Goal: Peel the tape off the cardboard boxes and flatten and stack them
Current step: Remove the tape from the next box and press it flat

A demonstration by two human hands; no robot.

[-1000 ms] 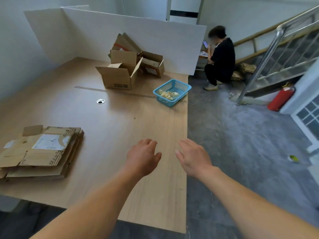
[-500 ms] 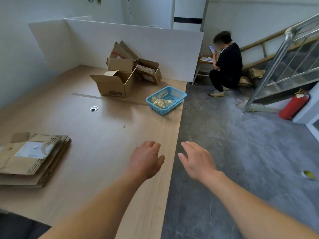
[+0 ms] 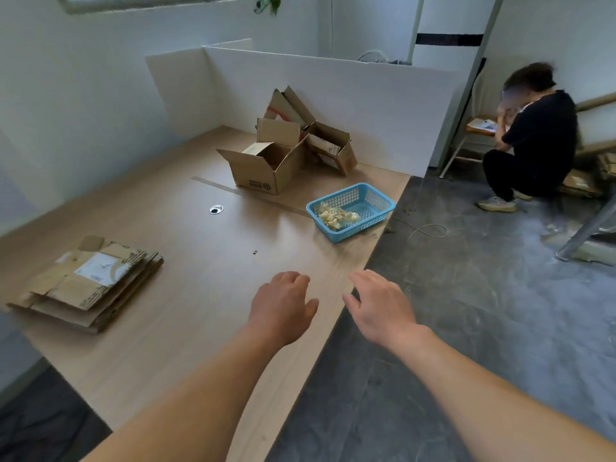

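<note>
An open cardboard box with raised flaps stands at the far side of the wooden table. Behind it lie a second open box on its side and a folded box leaning on the white partition. A stack of flattened boxes rests at the near left. My left hand hovers over the table's near right part, fingers loosely apart, holding nothing. My right hand is beside it, past the table's right edge, also empty and spread.
A blue plastic basket with crumpled tape scraps sits near the table's right edge. A cable hole is in the tabletop. A white partition backs the table. A person in black crouches on the grey floor at the right.
The view has swung right and tilted up, so the stack, boxes and basket shifted in the frame. Both hands stay empty and side by side, reaching forward.
</note>
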